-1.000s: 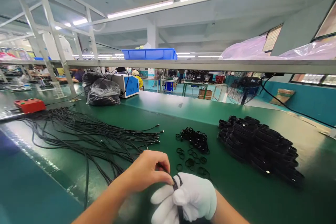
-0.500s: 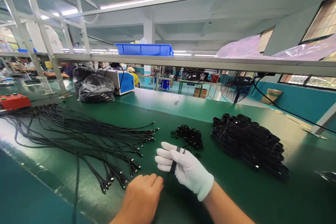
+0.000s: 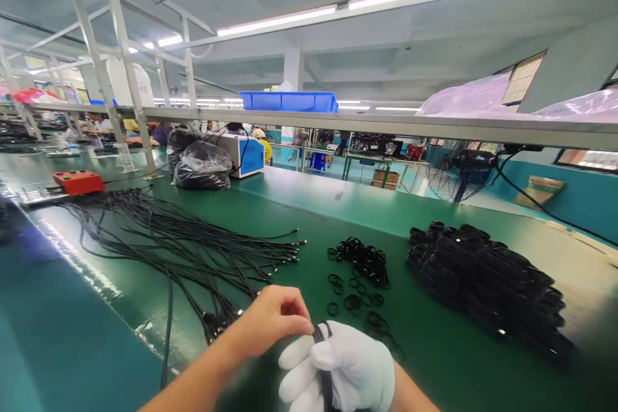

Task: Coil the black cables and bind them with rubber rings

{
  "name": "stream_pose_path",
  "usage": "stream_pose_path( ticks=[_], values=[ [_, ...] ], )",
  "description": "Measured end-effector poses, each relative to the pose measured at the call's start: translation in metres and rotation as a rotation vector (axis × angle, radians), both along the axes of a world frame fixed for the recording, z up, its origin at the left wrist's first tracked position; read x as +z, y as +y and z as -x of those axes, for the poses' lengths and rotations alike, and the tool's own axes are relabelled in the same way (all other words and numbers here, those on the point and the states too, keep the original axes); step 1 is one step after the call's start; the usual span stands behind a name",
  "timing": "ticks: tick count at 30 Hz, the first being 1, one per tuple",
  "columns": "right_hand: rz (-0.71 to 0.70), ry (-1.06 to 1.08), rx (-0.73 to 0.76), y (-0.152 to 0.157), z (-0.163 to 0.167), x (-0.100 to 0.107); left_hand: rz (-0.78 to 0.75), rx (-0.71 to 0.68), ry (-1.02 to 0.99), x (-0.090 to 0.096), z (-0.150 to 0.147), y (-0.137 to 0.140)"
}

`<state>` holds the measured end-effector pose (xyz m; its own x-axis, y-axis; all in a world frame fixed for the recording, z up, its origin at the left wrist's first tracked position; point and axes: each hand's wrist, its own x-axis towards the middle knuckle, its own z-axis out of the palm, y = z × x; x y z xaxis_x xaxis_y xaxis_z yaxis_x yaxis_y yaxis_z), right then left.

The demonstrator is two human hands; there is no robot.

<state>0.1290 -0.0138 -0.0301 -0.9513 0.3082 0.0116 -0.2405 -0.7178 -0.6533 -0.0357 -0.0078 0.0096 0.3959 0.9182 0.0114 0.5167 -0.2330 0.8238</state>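
In the head view, a black cable (image 3: pixel 326 386) lies in a wound loop across my right hand (image 3: pixel 355 364). That hand wears a white glove, and its fingers are curled around the loop. My bare left hand (image 3: pixel 280 317) touches the upper part of the loop, thumb and forefinger pinched on the cable at the gloved fingers. Beyond the hands lies a heap of small black rings (image 3: pixel 364 261), several of them scattered singly nearer to me. Loose black cables (image 3: pixel 193 232) with metal-tipped plugs spread out on the left. To the right is a pile of coiled black cables (image 3: pixel 483 277).
The green tabletop (image 3: pixel 299 209) runs under a long shelf (image 3: pixel 386 122) bearing a blue bin (image 3: pixel 290 102) and pink plastic bags. A red box (image 3: pixel 80 182) with buttons sits at the left. Farther back are a black plastic bag (image 3: pixel 203 166), a blue-white machine (image 3: pixel 248 156) and a fan (image 3: pixel 458 174).
Both hands have come closer to me and together. My left hand has moved up to the gloved fingers, which have curled in around the cable. The view has shifted left.
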Motion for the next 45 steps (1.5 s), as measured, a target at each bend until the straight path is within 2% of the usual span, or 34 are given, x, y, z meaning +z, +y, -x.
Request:
stream_pose_path(
  ticks=[3,6,9,12,16,20,24,26,29,31,33,34,36,37,39,41,45],
  values=[
    [0.109,0.144,-0.158,0.001,0.006,0.011,-0.091,0.105,0.021,-0.026,-0.004,-0.008],
    [0.1,0.224,-0.427,0.007,0.006,0.018,-0.182,0.203,0.309,-0.045,-0.001,-0.021],
    [0.074,0.095,-0.656,0.015,0.003,0.014,-0.235,0.249,0.609,-0.054,-0.002,-0.036],
    [0.067,-0.084,-0.786,0.02,0.002,0.002,-0.336,0.2,0.791,-0.054,-0.013,-0.047],
    [-0.026,-0.161,-0.713,0.018,0.006,-0.01,-0.476,0.042,0.871,-0.037,-0.023,-0.049],
    [-0.063,-0.184,-0.518,0.008,0.01,-0.01,-0.594,-0.141,0.785,-0.005,-0.008,-0.03],
    [-0.025,-0.184,-0.258,-0.002,0.013,-0.007,-0.486,-0.256,0.554,0.015,0.014,-0.004],
    [0.0,-0.217,-0.178,-0.006,0.014,-0.01,-0.444,-0.299,0.493,0.015,0.02,0.006],
    [-0.002,-0.284,-0.206,-0.007,0.017,-0.017,-0.475,-0.306,0.448,0.009,0.024,0.013],
    [-0.006,-0.311,-0.246,-0.005,0.017,-0.021,-0.581,-0.182,0.398,0.004,0.025,0.01],
    [0.0,-0.3,-0.261,-0.002,0.016,-0.023,-0.762,-0.055,0.34,-0.002,0.025,0.003],
    [0.002,-0.282,-0.257,-0.001,0.016,-0.024,-0.85,-0.034,0.32,-0.004,0.025,-0.001],
    [0.01,-0.24,-0.235,0.002,0.014,-0.025,-0.968,-0.089,0.321,-0.008,0.024,-0.01],
    [0.014,-0.223,-0.223,0.003,0.013,-0.026,-0.977,-0.14,0.343,-0.009,0.023,-0.012],
    [0.023,-0.2,-0.189,0.003,0.011,-0.028,-0.918,-0.213,0.393,-0.008,0.022,-0.014],
    [0.03,-0.184,-0.144,0.002,0.009,-0.028,-0.743,-0.249,0.371,-0.004,0.021,-0.012],
    [-0.003,-0.161,-0.094,-0.001,0.003,-0.026,-0.017,-0.168,-0.09,-0.002,0.019,-0.006]
  ],
)
